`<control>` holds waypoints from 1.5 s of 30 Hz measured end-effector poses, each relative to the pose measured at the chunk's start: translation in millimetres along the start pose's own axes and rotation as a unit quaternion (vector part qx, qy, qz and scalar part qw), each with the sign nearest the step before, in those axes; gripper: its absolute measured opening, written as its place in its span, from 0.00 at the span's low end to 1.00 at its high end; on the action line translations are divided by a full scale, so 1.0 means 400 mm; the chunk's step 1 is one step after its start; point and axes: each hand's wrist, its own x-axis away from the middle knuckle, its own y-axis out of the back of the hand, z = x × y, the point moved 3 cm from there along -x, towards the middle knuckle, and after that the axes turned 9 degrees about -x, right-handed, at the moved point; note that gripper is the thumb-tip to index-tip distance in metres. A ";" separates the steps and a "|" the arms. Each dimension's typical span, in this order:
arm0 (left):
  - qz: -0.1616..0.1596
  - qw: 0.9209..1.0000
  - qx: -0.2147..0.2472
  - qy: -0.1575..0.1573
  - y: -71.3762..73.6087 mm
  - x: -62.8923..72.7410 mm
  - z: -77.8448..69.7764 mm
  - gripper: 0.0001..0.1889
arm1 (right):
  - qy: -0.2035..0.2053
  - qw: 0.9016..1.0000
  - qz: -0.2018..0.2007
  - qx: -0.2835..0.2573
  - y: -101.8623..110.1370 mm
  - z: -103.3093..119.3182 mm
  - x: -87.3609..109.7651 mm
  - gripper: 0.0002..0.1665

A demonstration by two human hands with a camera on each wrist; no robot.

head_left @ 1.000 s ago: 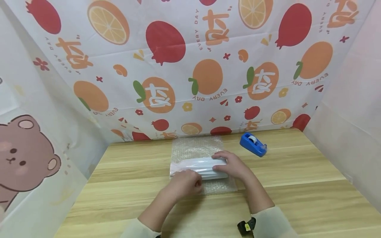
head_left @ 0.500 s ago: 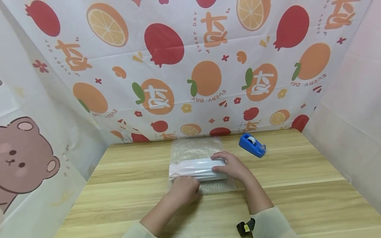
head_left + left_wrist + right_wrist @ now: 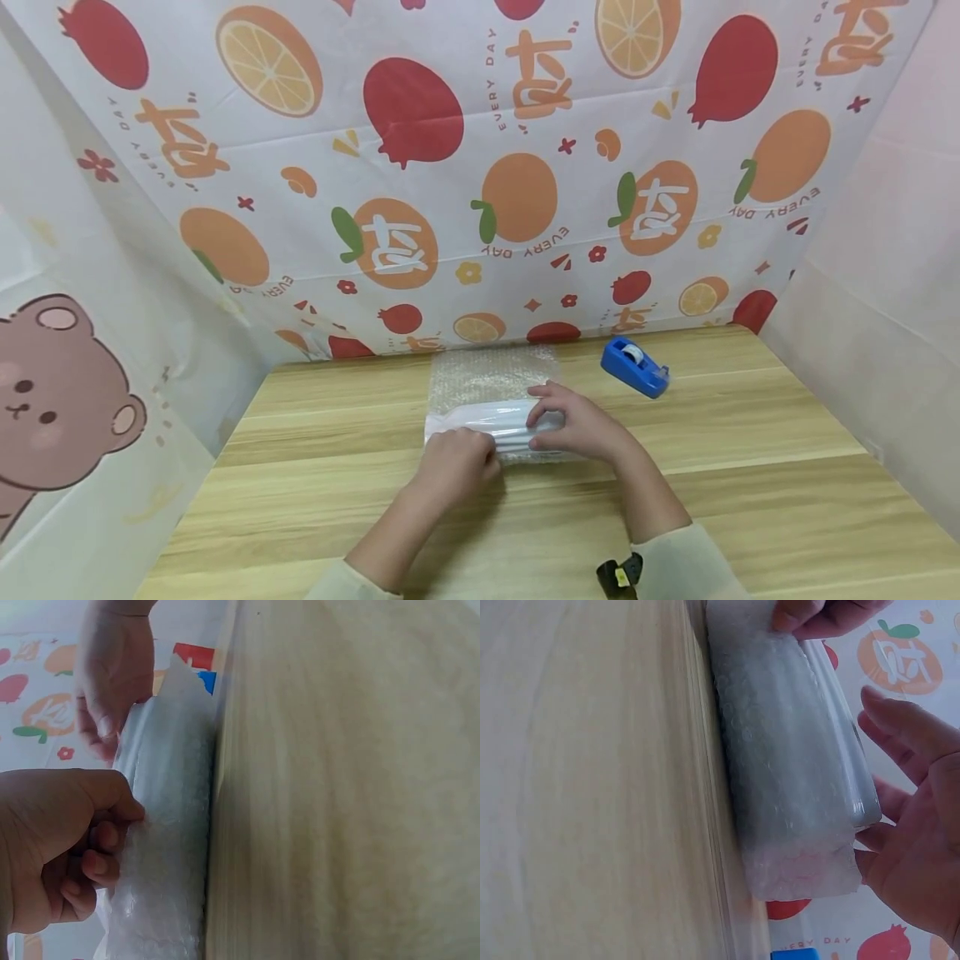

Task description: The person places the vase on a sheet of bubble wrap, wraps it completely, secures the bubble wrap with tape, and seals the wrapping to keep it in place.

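Observation:
A shiny white, ridged long packet (image 3: 491, 413) lies crosswise on a sheet of bubble wrap (image 3: 487, 377) in the head view. My left hand (image 3: 456, 460) pinches the sheet's near edge between thumb and curled fingers. In the left wrist view this raised bubble wrap (image 3: 169, 855) covers the packet's near side. Around the packet's right end is my right hand (image 3: 576, 423), fingers spread. The right wrist view has its thumb apart from the packet (image 3: 847, 742), while other fingertips are at the packet's end, partly hidden behind it.
A blue tape dispenser (image 3: 634, 367) stands at the back right of the wooden table (image 3: 322, 442). Behind the table hangs a fruit-print cloth (image 3: 450, 200). A black strap piece (image 3: 619, 577) hangs at the right sleeve.
The bubble wrap's near flap, flat on the table earlier, is now lifted against the packet by my left hand. My right hand's fingers have loosened from the packet's right end.

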 end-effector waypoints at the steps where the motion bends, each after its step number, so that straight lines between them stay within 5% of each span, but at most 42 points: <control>1: 0.000 1.000 0.003 0.001 0.001 0.000 0.001 0.15 | 0.003 1.000 0.005 0.008 -0.003 0.002 0.001 0.09; 14: 0.025 0.998 0.050 0.015 0.012 -0.004 0.013 0.16 | 0.017 0.988 0.029 0.152 -0.039 0.032 -0.004 0.12; 22: 0.043 0.996 0.082 0.009 0.010 -0.003 0.021 0.08 | 0.014 0.987 0.023 0.161 -0.040 0.037 0.003 0.11; 33: -0.013 0.998 0.058 -0.006 -0.001 -0.007 0.015 0.07 | 0.042 0.987 0.015 0.157 -0.038 0.032 0.001 0.13; 45: -0.045 0.994 0.098 0.019 0.005 -0.013 0.032 0.05 | 0.041 0.990 -0.013 0.136 -0.040 0.039 -0.006 0.15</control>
